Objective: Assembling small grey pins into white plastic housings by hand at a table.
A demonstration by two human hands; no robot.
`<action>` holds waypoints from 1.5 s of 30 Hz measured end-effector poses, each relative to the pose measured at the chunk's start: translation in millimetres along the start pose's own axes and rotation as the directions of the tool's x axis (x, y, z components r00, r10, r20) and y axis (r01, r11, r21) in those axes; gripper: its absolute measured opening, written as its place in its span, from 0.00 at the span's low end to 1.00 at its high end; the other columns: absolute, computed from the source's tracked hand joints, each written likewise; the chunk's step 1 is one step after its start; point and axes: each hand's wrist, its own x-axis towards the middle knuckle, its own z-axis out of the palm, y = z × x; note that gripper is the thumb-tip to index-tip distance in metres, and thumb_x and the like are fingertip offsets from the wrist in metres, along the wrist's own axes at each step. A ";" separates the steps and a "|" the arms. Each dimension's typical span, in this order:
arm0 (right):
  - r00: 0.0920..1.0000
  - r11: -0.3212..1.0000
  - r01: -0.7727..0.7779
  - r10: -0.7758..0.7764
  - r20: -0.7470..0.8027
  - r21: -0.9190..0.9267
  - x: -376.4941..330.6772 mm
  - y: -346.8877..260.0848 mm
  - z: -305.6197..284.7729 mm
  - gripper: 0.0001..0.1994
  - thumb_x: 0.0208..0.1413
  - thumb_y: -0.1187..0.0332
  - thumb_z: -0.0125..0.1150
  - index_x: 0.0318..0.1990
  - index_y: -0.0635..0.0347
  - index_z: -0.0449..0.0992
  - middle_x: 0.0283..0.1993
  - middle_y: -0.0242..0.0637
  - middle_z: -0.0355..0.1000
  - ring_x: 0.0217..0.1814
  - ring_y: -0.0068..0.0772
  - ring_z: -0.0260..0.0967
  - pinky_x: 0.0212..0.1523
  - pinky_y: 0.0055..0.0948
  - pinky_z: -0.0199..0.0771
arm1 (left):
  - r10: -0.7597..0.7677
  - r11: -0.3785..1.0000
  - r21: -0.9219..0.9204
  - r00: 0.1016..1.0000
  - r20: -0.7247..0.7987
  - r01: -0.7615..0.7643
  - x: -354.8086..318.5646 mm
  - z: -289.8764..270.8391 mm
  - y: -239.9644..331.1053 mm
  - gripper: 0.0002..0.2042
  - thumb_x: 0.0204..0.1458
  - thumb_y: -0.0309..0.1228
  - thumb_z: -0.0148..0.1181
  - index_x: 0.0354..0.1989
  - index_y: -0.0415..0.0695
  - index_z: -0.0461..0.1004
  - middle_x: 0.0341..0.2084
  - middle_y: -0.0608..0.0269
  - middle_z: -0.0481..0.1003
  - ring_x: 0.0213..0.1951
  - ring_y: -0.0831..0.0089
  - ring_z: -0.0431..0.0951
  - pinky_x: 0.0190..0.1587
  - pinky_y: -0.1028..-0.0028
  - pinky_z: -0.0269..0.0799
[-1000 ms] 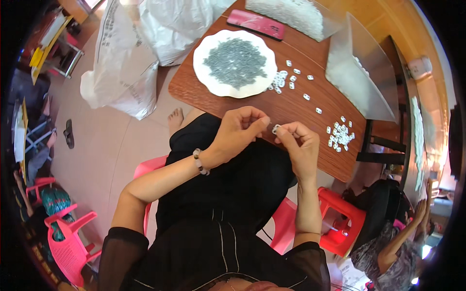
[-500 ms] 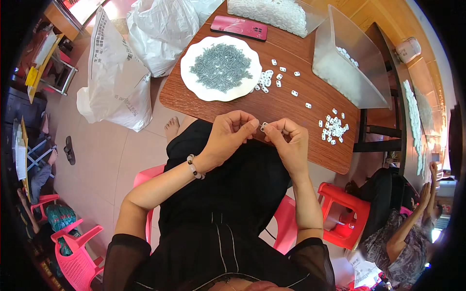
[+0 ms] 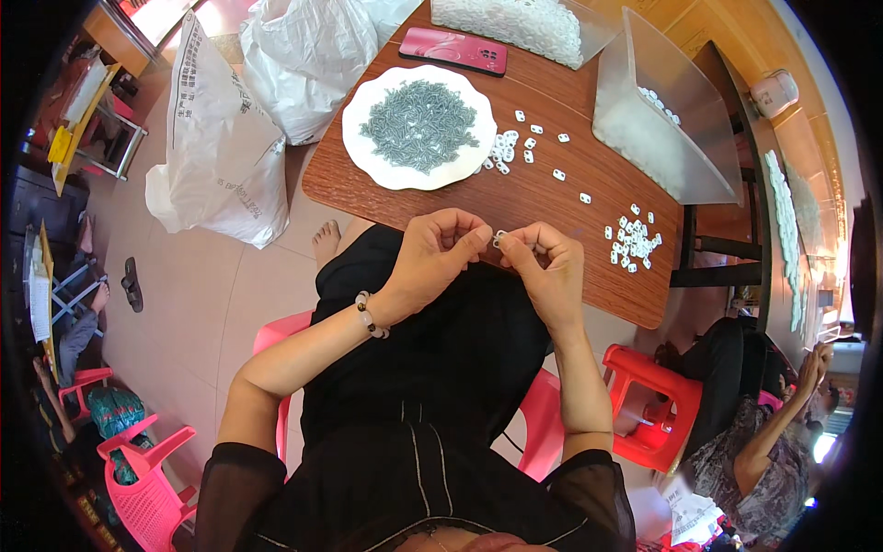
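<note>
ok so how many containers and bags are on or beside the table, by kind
Round white plate heaped with small grey metal pieces: 1
Clear plastic trays holding small white plastic parts: 2
White plastic sacks on the floor: 2
Total: 5
Both hands pinch one small white part between them.

Plate (image 3: 377,170) left of tray (image 3: 692,175)

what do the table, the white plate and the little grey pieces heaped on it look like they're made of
Table: wood or wood-look veneer, reddish brown with streaky grain and a soft sheen. White plate: probably glazed ceramic or melamine, smooth with a scalloped rim; the look leaves it open. Grey pieces: likely metal, dull grey and thin, too small to be sure.
</note>
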 end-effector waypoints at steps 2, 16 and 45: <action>1.000 1.000 -0.002 0.002 -0.003 0.007 0.0 -0.2 0.0 0.07 0.54 0.70 0.63 0.29 0.66 0.77 0.23 0.31 0.75 0.25 0.14 0.69 0.27 0.15 0.66 | 0.016 1.000 -0.011 1.000 0.004 -0.016 0.0 0.4 0.3 0.08 0.55 0.31 0.61 0.35 0.38 0.75 0.25 0.70 0.76 0.27 0.87 0.73 0.29 0.86 0.66; 1.000 1.000 -0.019 0.019 0.009 0.000 0.6 -0.9 0.8 0.07 0.54 0.70 0.62 0.29 0.66 0.76 0.23 0.32 0.75 0.25 0.14 0.69 0.27 0.15 0.66 | -0.007 1.000 -0.007 1.000 0.003 0.007 0.0 -1.6 -0.3 0.08 0.55 0.31 0.61 0.35 0.38 0.75 0.24 0.70 0.76 0.26 0.88 0.72 0.29 0.86 0.66; 1.000 1.000 0.005 -0.005 -0.012 -0.027 -1.8 2.7 5.3 0.07 0.55 0.71 0.61 0.29 0.67 0.76 0.22 0.30 0.73 0.24 0.13 0.67 0.27 0.15 0.65 | 0.032 0.999 0.044 0.999 -0.005 -0.032 0.3 -0.9 -2.7 0.06 0.54 0.27 0.60 0.33 0.35 0.75 0.24 0.69 0.76 0.25 0.87 0.71 0.28 0.86 0.66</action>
